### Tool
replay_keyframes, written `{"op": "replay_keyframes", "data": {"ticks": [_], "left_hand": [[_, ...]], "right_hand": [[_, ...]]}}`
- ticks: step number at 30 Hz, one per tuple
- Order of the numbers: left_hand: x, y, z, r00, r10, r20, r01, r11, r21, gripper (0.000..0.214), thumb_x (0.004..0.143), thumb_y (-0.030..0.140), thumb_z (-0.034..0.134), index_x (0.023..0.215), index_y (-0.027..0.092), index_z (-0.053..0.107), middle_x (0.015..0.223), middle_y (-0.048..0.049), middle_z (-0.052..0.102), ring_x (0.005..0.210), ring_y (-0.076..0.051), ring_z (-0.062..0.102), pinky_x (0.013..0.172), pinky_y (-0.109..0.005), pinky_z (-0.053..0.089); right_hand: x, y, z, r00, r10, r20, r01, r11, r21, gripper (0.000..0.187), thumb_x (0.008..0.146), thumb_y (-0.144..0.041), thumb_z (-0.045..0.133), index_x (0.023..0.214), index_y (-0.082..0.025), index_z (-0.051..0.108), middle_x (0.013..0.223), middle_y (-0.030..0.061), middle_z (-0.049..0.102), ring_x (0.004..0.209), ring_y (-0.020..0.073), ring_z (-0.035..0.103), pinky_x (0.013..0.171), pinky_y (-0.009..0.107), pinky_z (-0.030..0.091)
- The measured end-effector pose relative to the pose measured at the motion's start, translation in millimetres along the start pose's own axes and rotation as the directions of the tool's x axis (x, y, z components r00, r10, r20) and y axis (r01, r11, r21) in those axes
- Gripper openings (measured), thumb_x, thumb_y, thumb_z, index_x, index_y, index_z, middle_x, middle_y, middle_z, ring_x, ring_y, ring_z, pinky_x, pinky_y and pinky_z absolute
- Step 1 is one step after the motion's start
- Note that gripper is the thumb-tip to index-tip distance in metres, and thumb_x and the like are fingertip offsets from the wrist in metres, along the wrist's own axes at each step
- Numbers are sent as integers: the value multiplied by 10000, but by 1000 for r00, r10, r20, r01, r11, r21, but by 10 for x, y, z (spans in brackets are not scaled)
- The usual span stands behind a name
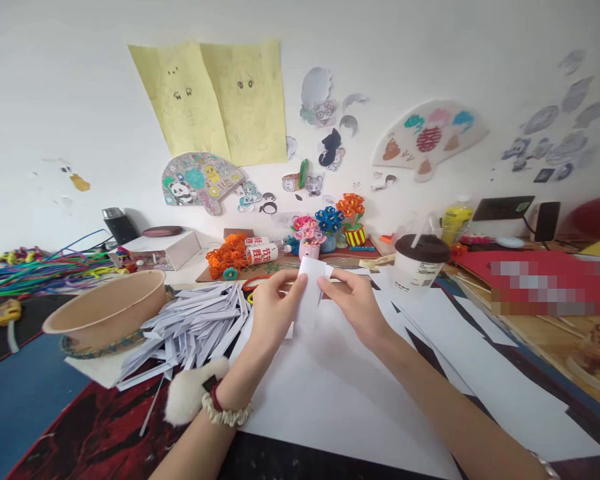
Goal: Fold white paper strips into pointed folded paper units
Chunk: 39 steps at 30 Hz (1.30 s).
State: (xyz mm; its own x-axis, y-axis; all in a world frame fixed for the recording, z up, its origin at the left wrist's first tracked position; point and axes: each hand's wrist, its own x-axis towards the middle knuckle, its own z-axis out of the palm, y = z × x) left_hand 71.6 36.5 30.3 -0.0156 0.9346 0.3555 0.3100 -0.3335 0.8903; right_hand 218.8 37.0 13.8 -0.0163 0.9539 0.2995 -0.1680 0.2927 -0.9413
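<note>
Between my two hands, a narrow folded piece of white paper point(310, 293) is held upright over a large white sheet point(350, 393). My left hand point(275, 303) pinches its left edge with the thumb in front and the fingers behind. On the other edge, my right hand point(355, 300) grips with thumb and fingers closed. A scrunchie point(227, 415) circles my left wrist. Left of that hand lies a heap of folded white paper strips point(195, 327). The fingertips behind the paper are hidden.
A beige oval basin point(107, 307) stands left of the heap. A lidded drink cup point(421, 263) with a straw is at the back right. Flower figures point(330, 220) line the wall. More white sheets point(485, 367) spread out at right. A yellow glue gun point(3, 315) lies far left.
</note>
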Motion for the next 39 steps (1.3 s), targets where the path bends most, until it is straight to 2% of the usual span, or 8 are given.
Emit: {"op": "replay_keyframes", "data": {"ticks": [3, 6, 12, 16, 25, 39], "left_hand": [[-12, -4, -4, 999, 33, -40, -33, 999, 11, 305, 790, 433, 639, 916, 167, 720, 865, -67, 738, 719, -190, 658, 588, -245, 477], [-25, 4, 19, 999, 32, -15, -32, 998, -56, 282, 780, 398, 659, 920, 159, 709, 887, -78, 737, 769, -197, 668, 633, -253, 493], [-35, 13, 63, 1000, -19, -4, 18, 986, -168, 303, 746, 388, 694, 906, 131, 701, 896, -108, 737, 803, -218, 683, 670, -278, 516], [-43, 12, 62, 999, -25, -36, 19, 986, -166, 295, 732, 385, 707, 886, 133, 699, 872, -102, 736, 793, -215, 681, 655, -273, 510], [-62, 38, 49, 998, -54, -37, 46, 980, -193, 284, 736, 373, 710, 887, 133, 699, 866, -98, 732, 765, -197, 658, 627, -260, 479], [-72, 40, 54, 997, -71, -44, 59, 971, -231, 289, 726, 368, 727, 888, 132, 690, 857, -93, 725, 750, -185, 644, 626, -257, 467]], "right_hand": [[7, -19, -11, 998, -6, -60, 4, 1000, -31, 360, 695, -448, 736, 922, -169, 733, 763, 58, 723, 727, 213, 652, 730, 360, 524], [9, -77, -25, 994, -10, -110, 7, 1000, -29, 334, 661, -453, 759, 837, -171, 739, 750, 40, 705, 681, 175, 608, 702, 335, 509], [11, -135, -60, 995, -59, -76, 54, 997, -57, 284, 688, -455, 732, 656, -176, 691, 631, 11, 623, 666, 166, 566, 655, 311, 478], [16, -115, -80, 996, -69, -48, 66, 996, -55, 276, 710, -441, 718, 652, -173, 685, 633, 14, 607, 647, 158, 543, 641, 304, 467], [19, -89, -111, 998, -52, 21, 53, 998, -17, 263, 750, -415, 698, 689, -159, 686, 649, 22, 584, 676, 157, 526, 685, 304, 437], [13, -93, -108, 997, -63, 37, 63, 998, -1, 261, 763, -394, 698, 641, -166, 666, 635, 7, 576, 648, 140, 533, 675, 299, 429]]}}
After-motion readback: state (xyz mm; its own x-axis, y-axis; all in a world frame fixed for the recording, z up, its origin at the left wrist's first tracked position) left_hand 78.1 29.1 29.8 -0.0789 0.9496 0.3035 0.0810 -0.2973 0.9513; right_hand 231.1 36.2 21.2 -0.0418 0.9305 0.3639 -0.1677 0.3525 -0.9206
